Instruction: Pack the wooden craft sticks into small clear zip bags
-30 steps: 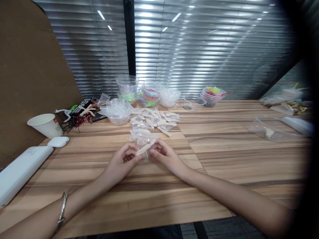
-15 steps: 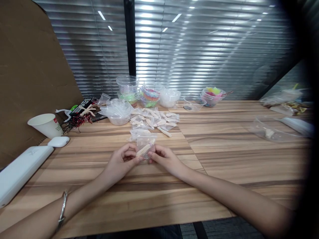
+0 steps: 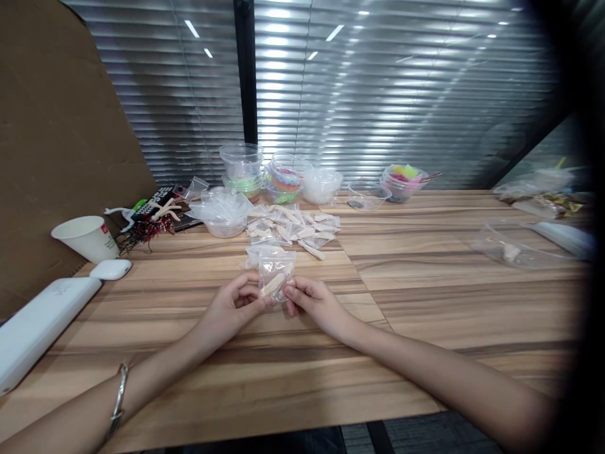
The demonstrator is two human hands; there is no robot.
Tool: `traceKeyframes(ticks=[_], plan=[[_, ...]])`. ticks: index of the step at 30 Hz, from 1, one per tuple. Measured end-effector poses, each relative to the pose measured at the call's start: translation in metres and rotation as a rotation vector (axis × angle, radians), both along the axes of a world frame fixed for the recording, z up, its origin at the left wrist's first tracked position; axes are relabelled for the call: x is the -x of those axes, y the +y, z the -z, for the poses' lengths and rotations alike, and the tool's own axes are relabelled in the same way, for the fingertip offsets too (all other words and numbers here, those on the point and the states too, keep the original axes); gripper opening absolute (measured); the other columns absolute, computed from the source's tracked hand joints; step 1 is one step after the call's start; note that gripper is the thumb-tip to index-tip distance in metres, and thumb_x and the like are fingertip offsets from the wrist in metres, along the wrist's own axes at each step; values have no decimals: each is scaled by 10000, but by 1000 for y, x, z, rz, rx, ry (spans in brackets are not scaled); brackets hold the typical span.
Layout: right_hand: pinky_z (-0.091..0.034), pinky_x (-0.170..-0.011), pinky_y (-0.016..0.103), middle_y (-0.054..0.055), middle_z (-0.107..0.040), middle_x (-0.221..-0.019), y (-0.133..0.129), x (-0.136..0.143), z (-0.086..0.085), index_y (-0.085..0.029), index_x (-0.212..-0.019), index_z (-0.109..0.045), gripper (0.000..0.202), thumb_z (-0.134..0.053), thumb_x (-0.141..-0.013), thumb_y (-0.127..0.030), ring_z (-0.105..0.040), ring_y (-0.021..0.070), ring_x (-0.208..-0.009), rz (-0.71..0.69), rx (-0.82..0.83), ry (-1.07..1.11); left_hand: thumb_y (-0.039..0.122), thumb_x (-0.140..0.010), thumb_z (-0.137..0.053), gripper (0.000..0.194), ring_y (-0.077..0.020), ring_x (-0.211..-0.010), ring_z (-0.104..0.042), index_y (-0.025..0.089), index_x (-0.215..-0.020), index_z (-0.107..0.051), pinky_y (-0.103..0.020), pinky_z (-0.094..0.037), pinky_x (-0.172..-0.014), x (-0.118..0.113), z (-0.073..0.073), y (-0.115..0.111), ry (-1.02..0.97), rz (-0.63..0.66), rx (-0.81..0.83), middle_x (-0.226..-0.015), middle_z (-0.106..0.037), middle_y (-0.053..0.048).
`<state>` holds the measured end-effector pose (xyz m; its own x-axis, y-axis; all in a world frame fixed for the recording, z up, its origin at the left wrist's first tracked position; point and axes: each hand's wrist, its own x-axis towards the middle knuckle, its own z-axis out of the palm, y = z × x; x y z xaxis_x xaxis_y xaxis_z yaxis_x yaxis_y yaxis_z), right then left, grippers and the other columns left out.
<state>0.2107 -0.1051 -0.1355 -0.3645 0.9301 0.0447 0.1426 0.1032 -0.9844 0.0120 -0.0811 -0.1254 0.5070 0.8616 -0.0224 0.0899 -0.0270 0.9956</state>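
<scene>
Between my two hands is a small clear zip bag (image 3: 275, 268) with a pale, elongated piece inside; what the piece is I cannot make out. My left hand (image 3: 232, 302) pinches the bag's lower left corner. At the lower right corner, the thumb and fingers of my right hand (image 3: 309, 301) close on it. Another clear bag (image 3: 255, 255) lies just behind the held one. Farther back, several similar bags with pale pieces (image 3: 293, 224) form a loose pile, with one pale stick-like piece (image 3: 312, 251) at its front edge.
Behind the pile stand a tub of empty bags (image 3: 222, 214), stacked clear tubs (image 3: 242, 167) and a tub of coloured pieces (image 3: 404, 180). A paper cup (image 3: 87, 238), white case (image 3: 111, 269) and long white device (image 3: 47, 325) are left. A clear tray (image 3: 496, 249) lies right.
The held bag has turned slightly more upright, and the piece inside sits a little differently. My right fingers have shifted slightly at its corner. My left hand stays nearly still.
</scene>
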Motion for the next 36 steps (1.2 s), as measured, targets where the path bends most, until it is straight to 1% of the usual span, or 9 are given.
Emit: traceKeyframes(ticks=[3,6,9,15,19,21,25,30,36], plan=[[-327,-592,199,17,-499,-645,-1,0,1,-106,-750,-529,410,-414,-903,-469,-437,74,-598,-27,0,-7,336,-807,-617,346,-133,-790,-613,109,-1053,-531,-225,-455,-728,0,-1,0,-3,53,9,-859,-665,-63],[-314,-559,190,10,-481,-637,-5,0,-4,-103,-861,-599,417,-392,-915,-461,-419,68,-578,-109,-15,-45,359,-854,-554,288,-129,-771,-597,109,-996,-572,-239,-470,-728,0,0,-1,-7,119,5,-882,-644,-59],[-330,-563,188,13,-491,-654,-8,-1,-11,-112,-928,-634,429,-371,-926,-452,-432,69,-590,-171,-60,-61,377,-856,-547,280,-135,-748,-588,112,-932,-592,-251,-481,-703,1,2,-1,17,131,-26,-876,-633,-55],[-352,-588,194,24,-528,-695,-8,-1,-11,-112,-877,-598,440,-345,-931,-468,-470,76,-627,-107,-75,-157,378,-855,-552,272,-132,-721,-603,109,-872,-592,-247,-480,-695,2,4,-1,47,90,-56,-829,-636,-45],[-352,-581,191,17,-533,-691,-8,0,-8,-116,-802,-538,418,-403,-901,-499,-471,75,-624,-74,-67,-179,387,-852,-550,293,-138,-733,-595,99,-846,-602,-242,-467,-682,3,2,-3,74,101,-75,-819,-635,-51],[-375,-611,193,28,-566,-757,-8,1,-9,-117,-847,-546,395,-435,-889,-494,-497,85,-676,-60,-69,-154,396,-850,-547,309,-123,-698,-571,94,-814,-603,-217,-442,-640,4,1,-5,114,106,-101,-771,-614,-38],[-422,-765,218,53,-610,-969,-8,2,-9,-130,-990,-580,351,-453,-894,-442,-546,121,-868,-55,-103,-101,397,-872,-511,319,-88,-651,-466,98,-812,-604,-183,-358,-575,7,1,-9,219,166,-192,-712,-536,-9],[-427,-733,213,46,-625,-909,-7,2,-8,-117,-915,-607,350,-426,-907,-416,-551,119,-821,-57,-138,-165,385,-872,-506,326,-72,-597,-408,100,-731,-579,-176,-309,-543,5,-2,-11,292,174,-252,-647,-488,11],[-426,-757,192,32,-626,-928,-8,2,-8,-123,-933,-605,304,-414,-921,-360,-549,100,-834,-56,-189,-152,421,-889,-455,369,-88,-622,-430,100,-796,-610,-188,-318,-563,2,-6,-10,341,188,-235,-676,-519,-3]])
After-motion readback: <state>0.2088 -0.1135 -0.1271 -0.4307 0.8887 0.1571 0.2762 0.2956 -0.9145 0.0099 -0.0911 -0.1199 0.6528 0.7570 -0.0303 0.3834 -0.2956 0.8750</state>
